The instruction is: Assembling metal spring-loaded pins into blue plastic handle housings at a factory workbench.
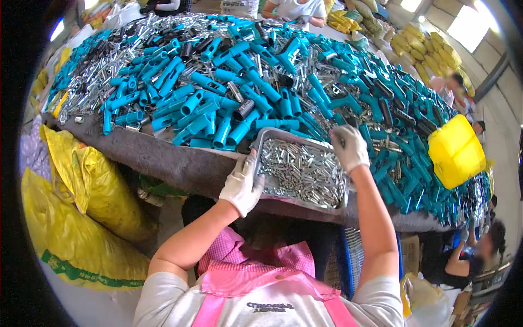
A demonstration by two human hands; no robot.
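Note:
A shallow metal tray (305,201) full of small silvery metal pins (302,169) sits tilted at the table's near edge. My left hand (243,183), in a white glove, grips its left rim. At the far right corner of the tray is my right hand (351,147), also gloved, with its fingers curled closed. A dark spot shows between those fingers; what they hold, if anything, I cannot make out. Just beyond the tray lie teal plastic tool housings (261,90) in a big heap. A black ribbed cylinder (243,109) rests among them, left of the tray.
The heap of teal and silvery metal parts (81,92) spreads across the table, whose dark padded edge (147,158) faces me. A yellow plastic container (456,151) stands on the right. Yellow sacks (81,229) fill the floor at left. A blue crate (348,261) is below. Other people (297,10) work around the table.

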